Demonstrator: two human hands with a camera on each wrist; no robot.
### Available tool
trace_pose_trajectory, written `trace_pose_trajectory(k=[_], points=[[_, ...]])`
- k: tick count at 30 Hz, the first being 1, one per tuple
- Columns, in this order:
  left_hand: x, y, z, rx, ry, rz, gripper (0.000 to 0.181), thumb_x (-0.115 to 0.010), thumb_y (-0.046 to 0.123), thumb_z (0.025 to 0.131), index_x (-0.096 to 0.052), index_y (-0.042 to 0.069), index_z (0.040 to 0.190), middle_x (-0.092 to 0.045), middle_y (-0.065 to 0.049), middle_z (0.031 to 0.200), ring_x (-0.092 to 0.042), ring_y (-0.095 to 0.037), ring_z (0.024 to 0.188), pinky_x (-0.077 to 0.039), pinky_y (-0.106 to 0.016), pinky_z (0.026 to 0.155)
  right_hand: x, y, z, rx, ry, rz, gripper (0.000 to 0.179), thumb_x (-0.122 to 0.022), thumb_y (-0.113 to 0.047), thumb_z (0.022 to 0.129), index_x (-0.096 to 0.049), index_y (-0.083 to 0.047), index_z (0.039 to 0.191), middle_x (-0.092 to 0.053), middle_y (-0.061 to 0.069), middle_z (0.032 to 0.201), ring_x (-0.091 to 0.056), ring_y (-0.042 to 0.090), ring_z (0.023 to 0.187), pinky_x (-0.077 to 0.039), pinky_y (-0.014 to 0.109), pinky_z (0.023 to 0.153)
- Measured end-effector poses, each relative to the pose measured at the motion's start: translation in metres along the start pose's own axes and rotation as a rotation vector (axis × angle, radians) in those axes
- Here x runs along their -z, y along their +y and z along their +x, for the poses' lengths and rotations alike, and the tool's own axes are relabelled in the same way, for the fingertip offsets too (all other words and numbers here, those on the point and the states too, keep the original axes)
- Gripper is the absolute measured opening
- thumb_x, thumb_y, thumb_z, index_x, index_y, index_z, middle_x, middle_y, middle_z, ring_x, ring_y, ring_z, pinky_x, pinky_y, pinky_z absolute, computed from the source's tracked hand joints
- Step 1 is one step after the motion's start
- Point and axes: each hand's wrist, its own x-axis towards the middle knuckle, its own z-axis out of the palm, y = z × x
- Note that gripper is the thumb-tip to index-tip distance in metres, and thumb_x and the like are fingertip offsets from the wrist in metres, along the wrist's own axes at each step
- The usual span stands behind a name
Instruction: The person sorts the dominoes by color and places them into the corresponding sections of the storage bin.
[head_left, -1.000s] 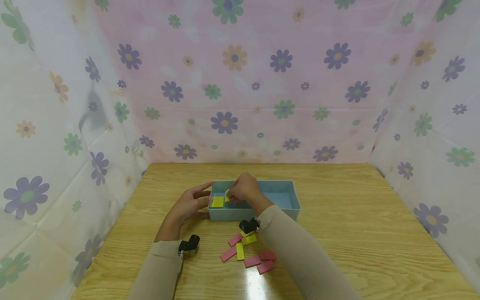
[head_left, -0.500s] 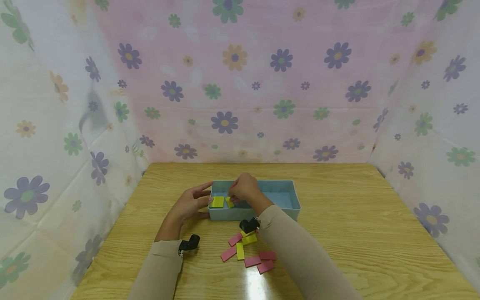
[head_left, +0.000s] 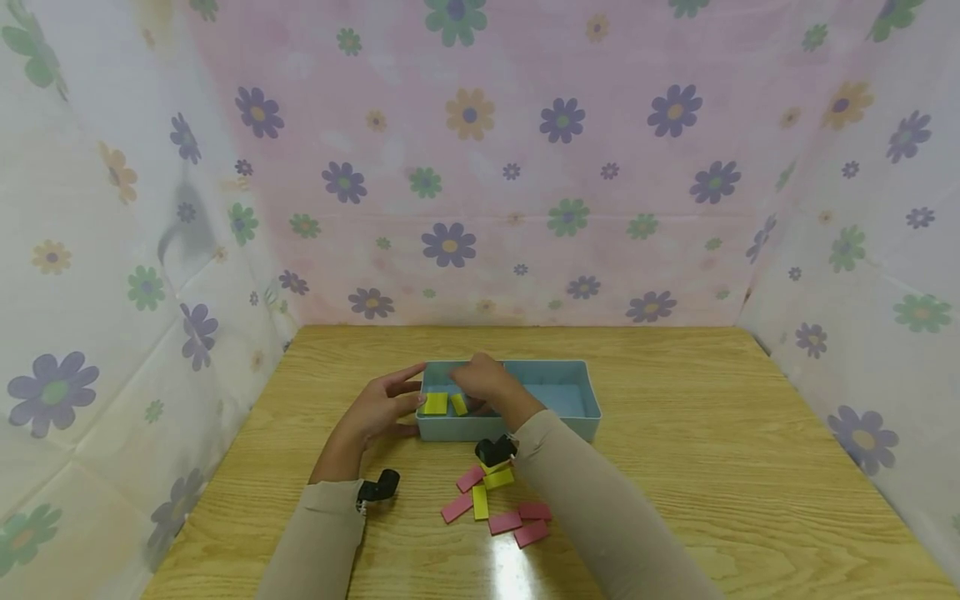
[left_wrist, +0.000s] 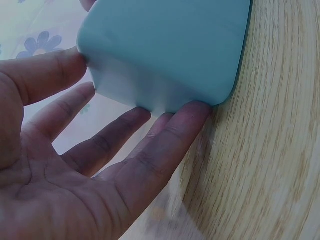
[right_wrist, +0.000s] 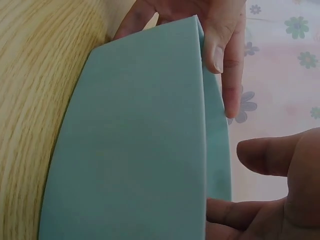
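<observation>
A light blue rectangular box (head_left: 453, 429) sits on the wooden table. Spread fingers of my left hand (head_left: 380, 408) touch its left end; in the left wrist view, the fingertips (left_wrist: 192, 111) rest against the end wall. Inside, at the left, lie yellow flat blocks (head_left: 435, 404), with a single tilted yellow block (head_left: 459, 405) just right of them. My right hand (head_left: 487, 382) reaches over the rim into the box. In the right wrist view its thumb (right_wrist: 265, 156) and fingers stand apart, with nothing seen between them; some fingertips are hidden behind the box wall.
In front of the box, loose pink blocks (head_left: 457, 508) and yellow blocks (head_left: 480, 503) lie on the table (head_left: 712, 450), some touching. Black wrist cameras (head_left: 495, 452) hang by both sleeves. Flower-patterned cloth (head_left: 510, 208) surrounds the table at the back and sides.
My right hand has let go of the single yellow block, which now lies lower in the box, tilted. The hand has shifted slightly left over it. My left hand has not moved.
</observation>
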Motion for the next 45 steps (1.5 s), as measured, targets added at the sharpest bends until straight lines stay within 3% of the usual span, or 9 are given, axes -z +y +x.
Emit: trace_pose_trajectory(k=[5, 8, 20, 27, 39, 45], points=[[0.001, 0.000, 0.000, -0.004, -0.001, 0.001, 0.063, -0.069, 0.013, 0.101, -0.048, 0.035, 0.156, -0.045, -0.017, 0.159, -0.061, -0.038, 0.129, -0.060, -0.057, 0.088, -0.003, 0.000, -0.001, -0.017, -0.012, 0.067, 0.073, -0.059, -0.040, 0.103, -0.032, 0.000, 0.158, -0.053, 0.018, 0.142, -0.071, 0.035, 0.093, -0.062, 0.047, 0.077], [0.001, 0.000, 0.000, -0.006, -0.005, 0.004, 0.063, -0.069, 0.014, 0.101, -0.048, 0.035, 0.156, -0.044, -0.017, 0.159, -0.061, -0.038, 0.129, -0.060, -0.057, 0.088, -0.004, 0.000, -0.002, -0.011, -0.024, 0.123, 0.076, -0.058, -0.039, 0.104, -0.027, 0.000, 0.161, -0.047, 0.019, 0.151, -0.070, 0.037, 0.096, -0.063, 0.047, 0.079], [0.000, -0.001, 0.001, -0.002, 0.001, 0.002, 0.061, -0.069, 0.014, 0.101, -0.050, 0.036, 0.154, -0.042, -0.017, 0.160, -0.059, -0.038, 0.131, -0.060, -0.057, 0.089, -0.009, -0.001, -0.001, -0.011, -0.016, 0.164, 0.072, -0.059, -0.039, 0.103, -0.034, 0.001, 0.157, -0.058, 0.018, 0.133, -0.069, 0.036, 0.096, -0.063, 0.045, 0.082], [0.001, -0.001, 0.001, -0.002, 0.008, 0.002, 0.060, -0.070, 0.015, 0.100, -0.051, 0.037, 0.153, -0.043, -0.017, 0.159, -0.058, -0.038, 0.132, -0.060, -0.056, 0.088, -0.011, -0.001, 0.001, 0.002, -0.016, 0.163, 0.072, -0.059, -0.039, 0.103, -0.034, 0.001, 0.158, -0.051, 0.018, 0.147, -0.070, 0.038, 0.098, -0.063, 0.045, 0.081], [0.002, -0.002, 0.001, 0.005, -0.011, -0.007, 0.062, -0.070, 0.016, 0.100, -0.049, 0.036, 0.155, -0.043, -0.017, 0.160, -0.059, -0.039, 0.130, -0.060, -0.056, 0.089, -0.006, 0.003, -0.003, 0.042, 0.000, 0.105, 0.068, -0.062, -0.041, 0.102, -0.046, 0.001, 0.151, -0.058, 0.018, 0.141, -0.069, 0.036, 0.101, -0.063, 0.046, 0.081], [0.000, -0.001, 0.001, 0.008, -0.009, -0.012, 0.062, -0.069, 0.015, 0.101, -0.048, 0.036, 0.155, -0.043, -0.017, 0.159, -0.058, -0.040, 0.132, -0.060, -0.057, 0.089, 0.005, 0.007, -0.015, 0.135, -0.033, 0.102, 0.057, -0.062, -0.041, 0.103, -0.057, 0.000, 0.142, -0.060, 0.015, 0.140, -0.070, 0.035, 0.110, -0.063, 0.044, 0.085]])
